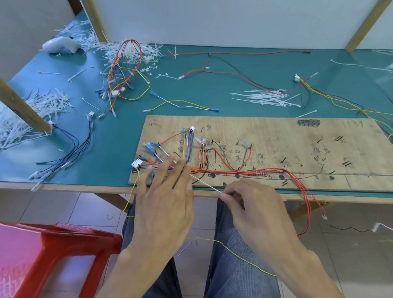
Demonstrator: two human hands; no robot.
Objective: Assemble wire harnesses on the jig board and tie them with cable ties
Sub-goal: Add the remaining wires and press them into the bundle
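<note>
1. Pressing down with straight, spread fingers, the left hand (166, 192) lies flat over the wire harness (235, 172) in the lower centre of the frame; it grips nothing.
2. The right hand (253, 207), just right of it and over the table's near edge, pinches one end of a white cable tie (206, 183) between thumb and curled fingers.
3. The cable tie slants up and to the left from that pinch to the wires beside the left fingertips; its far end is hidden there.
4. The wire harness, mostly red wires, runs along the lower edge of the jig board (281, 134), with loops rising round black pegs and red strands hanging off the near edge at right.
5. A white connector (137, 163) sits at the harness's left end, just left of the left hand.
6. The jig board, bare wood with handwritten marks, lies on the green table (216, 93) in the centre right of the frame.
7. A loose pile of cable ties (264, 98) lies above the board, well apart from the hands.
8. A tangled wire bundle (124, 73) stands in the upper left, among white tie scraps (23, 118).
9. A bunch of blue wires (73, 152) lies at left, reaching the table edge.
10. A red stool (40, 254) fills the lower left corner.
</note>
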